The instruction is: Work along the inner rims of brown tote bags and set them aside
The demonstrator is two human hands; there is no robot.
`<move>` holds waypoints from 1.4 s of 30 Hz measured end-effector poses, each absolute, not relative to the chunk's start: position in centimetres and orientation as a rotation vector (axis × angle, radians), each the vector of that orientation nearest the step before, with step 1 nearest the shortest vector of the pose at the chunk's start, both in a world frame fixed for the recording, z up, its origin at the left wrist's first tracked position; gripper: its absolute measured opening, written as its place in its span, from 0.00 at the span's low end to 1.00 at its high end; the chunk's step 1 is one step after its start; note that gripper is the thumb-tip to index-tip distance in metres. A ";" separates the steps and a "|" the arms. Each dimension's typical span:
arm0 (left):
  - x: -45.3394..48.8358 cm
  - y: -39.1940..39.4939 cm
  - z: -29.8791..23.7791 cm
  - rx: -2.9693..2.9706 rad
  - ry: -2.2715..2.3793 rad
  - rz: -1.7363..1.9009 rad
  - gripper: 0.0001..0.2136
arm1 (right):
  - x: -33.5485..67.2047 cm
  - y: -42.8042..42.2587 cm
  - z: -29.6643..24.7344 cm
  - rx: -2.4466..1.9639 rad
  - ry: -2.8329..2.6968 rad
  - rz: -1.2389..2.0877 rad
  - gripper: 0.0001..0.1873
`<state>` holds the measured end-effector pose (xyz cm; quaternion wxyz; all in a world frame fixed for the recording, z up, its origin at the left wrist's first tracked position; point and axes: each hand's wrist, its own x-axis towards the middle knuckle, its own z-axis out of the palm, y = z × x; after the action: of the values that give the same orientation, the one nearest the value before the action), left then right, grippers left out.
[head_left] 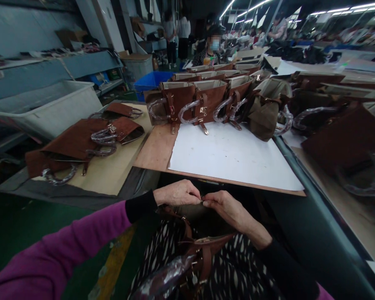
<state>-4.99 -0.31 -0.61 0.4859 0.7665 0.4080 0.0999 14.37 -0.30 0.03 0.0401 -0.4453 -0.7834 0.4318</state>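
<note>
A brown handbag (pixel 217 246) with a pale lining lies open on my lap, over the black-and-white patterned cloth (pixel 237 260). One of its handles (pixel 168 273), wrapped in clear plastic, hangs toward me beside a brown strap with metal fittings. Above the bag's far rim, my left hand (pixel 178 193) and my right hand (pixel 229 210) meet fingertip to fingertip. Both are closed in a pinch. A tiny dark piece shows between the fingertips, too small to name, and I cannot tell whether it belongs to the bag.
Ahead, a white sheet (pixel 228 154) covers a brown board (pixel 154 154), with rows of brown handbags (pixel 211 98) behind. More bags (pixel 71 137) lie at left near a grey bin (pixel 50 108). Another bag (pixel 346 137) stands at right. A masked person (pixel 211 52) is beyond.
</note>
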 end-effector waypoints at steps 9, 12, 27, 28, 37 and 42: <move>-6.0 -0.7 1.4 1.988 1.171 0.168 0.08 | 14.4 -0.3 -0.4 -1.463 -2.365 1.284 0.13; -7.2 -1.7 1.6 1.909 1.281 0.208 0.09 | 14.5 -0.4 -0.3 -1.459 -2.372 1.277 0.14; -6.3 -3.9 0.7 1.804 1.296 0.407 0.12 | 11.6 -0.7 -0.8 -1.203 -2.649 0.994 0.13; -6.4 -3.9 0.7 1.806 1.300 0.418 0.13 | 11.3 -0.6 -0.8 -1.191 -2.645 0.993 0.13; -8.3 -5.0 0.2 1.688 1.390 0.473 0.11 | 11.4 -0.9 -0.9 -1.304 -2.514 1.082 0.13; -8.1 -5.4 0.3 1.647 1.423 0.501 0.10 | 12.1 -1.3 -0.5 -1.306 -2.594 1.098 0.13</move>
<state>-8.11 -5.40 0.25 0.4384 0.6627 0.5727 0.2015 12.06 -1.26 -0.49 0.0186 -0.4205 -0.8353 0.3536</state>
